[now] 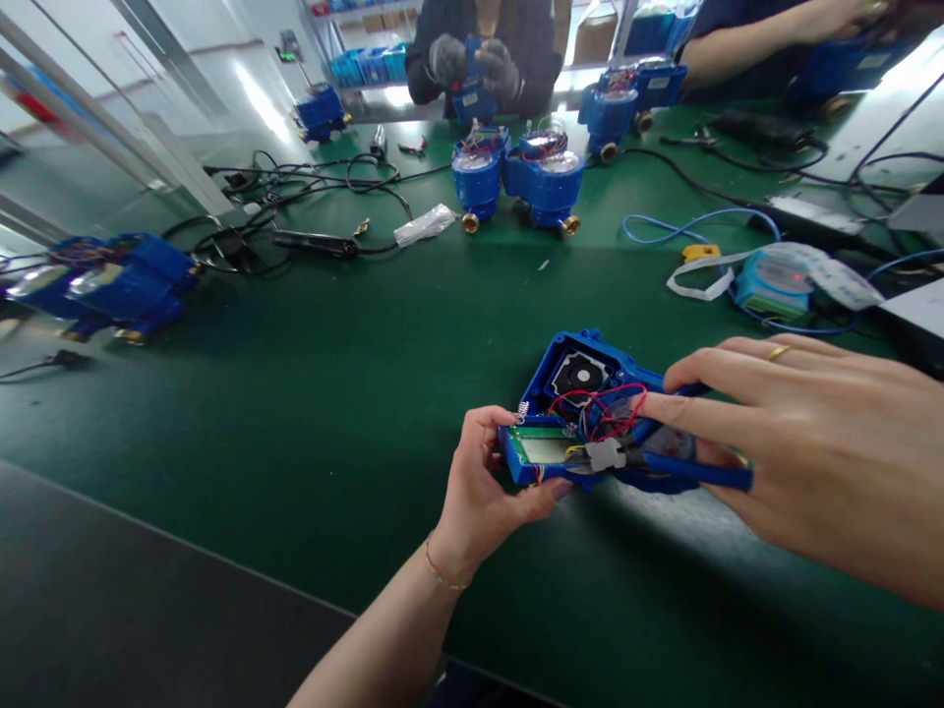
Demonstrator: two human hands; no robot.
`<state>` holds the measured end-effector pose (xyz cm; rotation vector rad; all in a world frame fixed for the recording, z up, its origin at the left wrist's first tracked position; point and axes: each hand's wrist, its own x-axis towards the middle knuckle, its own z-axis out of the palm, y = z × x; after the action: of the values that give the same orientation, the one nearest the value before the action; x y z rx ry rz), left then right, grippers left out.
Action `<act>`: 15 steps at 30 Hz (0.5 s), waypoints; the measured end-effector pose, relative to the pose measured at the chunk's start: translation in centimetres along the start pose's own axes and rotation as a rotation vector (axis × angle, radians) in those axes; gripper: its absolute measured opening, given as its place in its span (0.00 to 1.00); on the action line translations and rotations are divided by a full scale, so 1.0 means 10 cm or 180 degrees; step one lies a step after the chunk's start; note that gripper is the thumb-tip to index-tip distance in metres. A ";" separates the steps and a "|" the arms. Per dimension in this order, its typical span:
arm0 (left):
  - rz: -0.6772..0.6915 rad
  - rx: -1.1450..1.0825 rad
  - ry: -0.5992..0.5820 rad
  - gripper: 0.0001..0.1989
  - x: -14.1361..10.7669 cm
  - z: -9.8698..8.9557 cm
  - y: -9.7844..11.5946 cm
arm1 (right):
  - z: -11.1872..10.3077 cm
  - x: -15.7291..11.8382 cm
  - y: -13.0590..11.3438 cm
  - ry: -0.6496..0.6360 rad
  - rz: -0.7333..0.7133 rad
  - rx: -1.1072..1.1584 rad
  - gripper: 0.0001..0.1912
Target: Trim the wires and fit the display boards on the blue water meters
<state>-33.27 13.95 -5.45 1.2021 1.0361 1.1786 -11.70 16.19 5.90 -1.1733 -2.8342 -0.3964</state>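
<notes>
My left hand (491, 477) is closed around a small blue housing with an LCD circuit board (544, 447) in it. Behind and beside that lies an opened blue meter body (560, 354), with a square black-and-white part inside and loose red wires (626, 398) over it. A small coil spring stands near my left fingertips. In my right hand (803, 423) are blue-handled pliers (697, 470), their handles spread between the fingers. The pliers' jaws reach the yellow and other thin wires at the board's right edge; what exactly they grip is unclear.
Assembled blue meters (546, 182) stand at the back, and more (125, 280) at the left. Black cables (317, 241) lie at the back left. A light-blue device (774, 280) with a blue cord sits at the right. A gloved co-worker (479, 64) handles a meter across the table.
</notes>
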 end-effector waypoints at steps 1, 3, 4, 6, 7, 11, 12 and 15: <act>0.0019 0.0010 0.0001 0.28 0.00 0.00 0.00 | -0.01 0.00 0.00 -0.0039 -0.0005 0.0001 0.17; 0.0043 0.0032 0.0001 0.28 0.00 0.00 0.00 | -0.02 0.01 0.00 -0.0088 -0.0023 -0.0016 0.17; 0.0049 0.0052 0.0007 0.28 0.00 0.00 0.00 | -0.03 0.01 0.00 -0.0075 -0.0044 -0.0026 0.18; 0.0053 0.0114 0.0024 0.28 0.00 0.00 -0.01 | -0.04 0.02 0.00 -0.0077 -0.0062 -0.0032 0.18; 0.0060 0.0146 0.0027 0.29 0.00 0.00 -0.01 | -0.04 0.03 0.01 -0.0082 -0.0063 -0.0036 0.18; 0.0092 0.0205 0.0018 0.29 0.00 -0.02 -0.03 | -0.04 0.04 0.03 -0.0232 -0.0082 0.0044 0.18; 0.0090 0.0201 0.0014 0.29 0.01 -0.02 -0.03 | -0.04 0.05 0.04 -0.0278 -0.0101 0.0078 0.18; 0.0097 0.0174 0.0001 0.29 0.01 -0.03 -0.04 | -0.05 0.07 0.06 -0.0346 -0.0182 0.0158 0.19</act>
<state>-33.48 14.07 -5.83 1.2645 1.0594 1.1805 -11.83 16.91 6.61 -1.1408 -2.9571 -0.2714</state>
